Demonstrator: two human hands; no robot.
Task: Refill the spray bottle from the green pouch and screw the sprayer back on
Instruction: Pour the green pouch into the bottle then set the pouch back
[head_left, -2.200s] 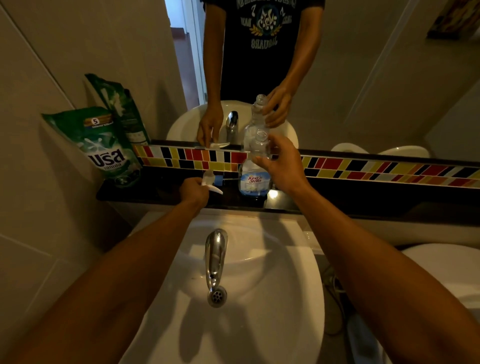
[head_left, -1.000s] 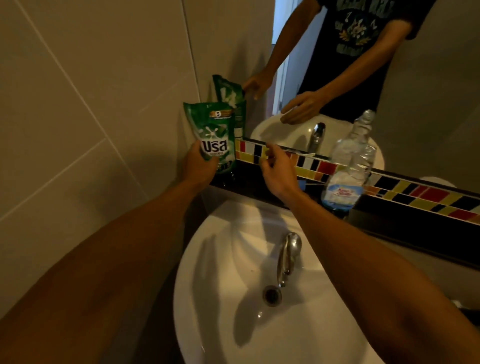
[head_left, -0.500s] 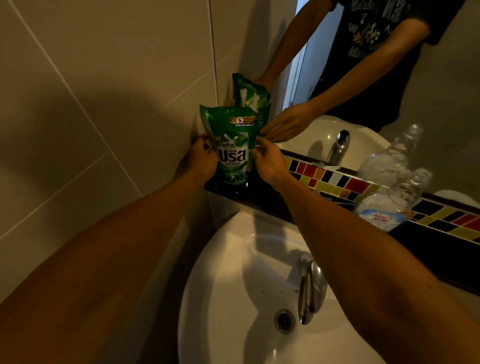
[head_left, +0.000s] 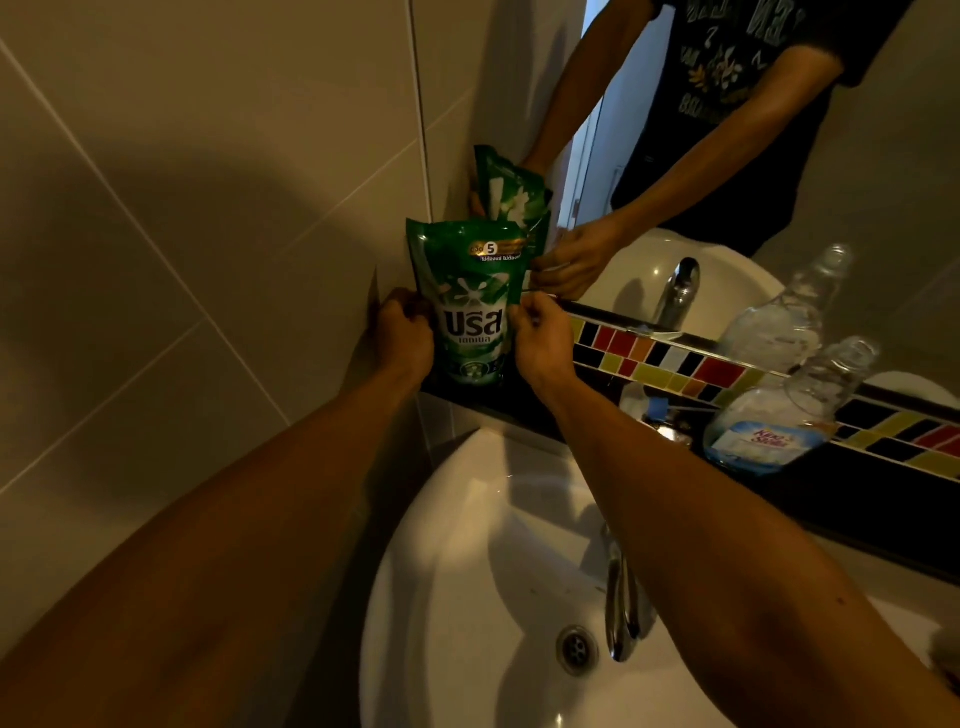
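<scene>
Two hands are on the green pouch (head_left: 470, 306), one at each side. It stands upright on the dark ledge (head_left: 852, 499) at the far left, tucked into the corner where the tiled wall (head_left: 156, 208) meets the mirror (head_left: 883, 156). My left hand (head_left: 404, 338) is curled against its left edge, fingers closed onto the pouch at the height of the printed white lettering. My right hand (head_left: 537, 335) pinches the right edge, thumb and fingertips pressed together on the film just above the lettering (the very tips are too dim to separate). The pouch sits between my palms, its top seam above my knuckles. The spray bottle (head_left: 779, 415), uncapped and clear with a blue label, stands well apart to the right on the same ledge. The white basin (head_left: 467, 571) and its chrome tap (head_left: 621, 603) lie near me, below my forearms.
</scene>
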